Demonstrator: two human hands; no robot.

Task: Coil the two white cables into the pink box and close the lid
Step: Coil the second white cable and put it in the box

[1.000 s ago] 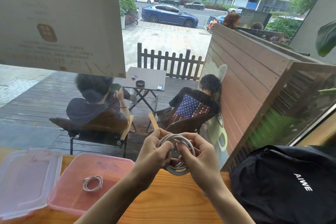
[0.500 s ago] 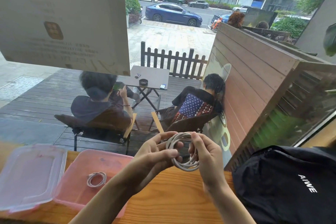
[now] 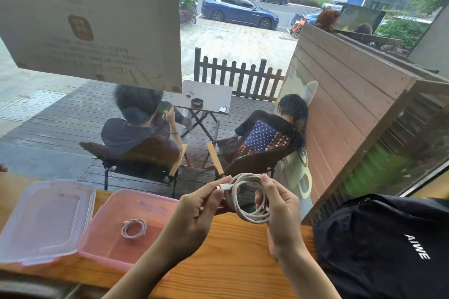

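Note:
A white cable (image 3: 245, 212) is wound into a loop and held up above the wooden counter. My right hand (image 3: 279, 211) grips the right side of the loop. My left hand (image 3: 201, 209) pinches the cable's plug end at the loop's upper left. The open pink box (image 3: 114, 245) sits on the counter to the left, below my left forearm. A second white cable (image 3: 134, 227) lies coiled inside it. The clear lid (image 3: 46, 218) lies flat on the counter to the left of the box.
A black backpack (image 3: 386, 245) fills the counter's right side, close to my right arm. The wooden counter (image 3: 230, 257) runs along a window; people sit on chairs outside behind the glass. A paper sign (image 3: 92, 19) hangs on the window at upper left.
The camera view has shifted a little. My left hand has slid from gripping the loop to pinching the plug end at its top. The loop stays in my right hand.

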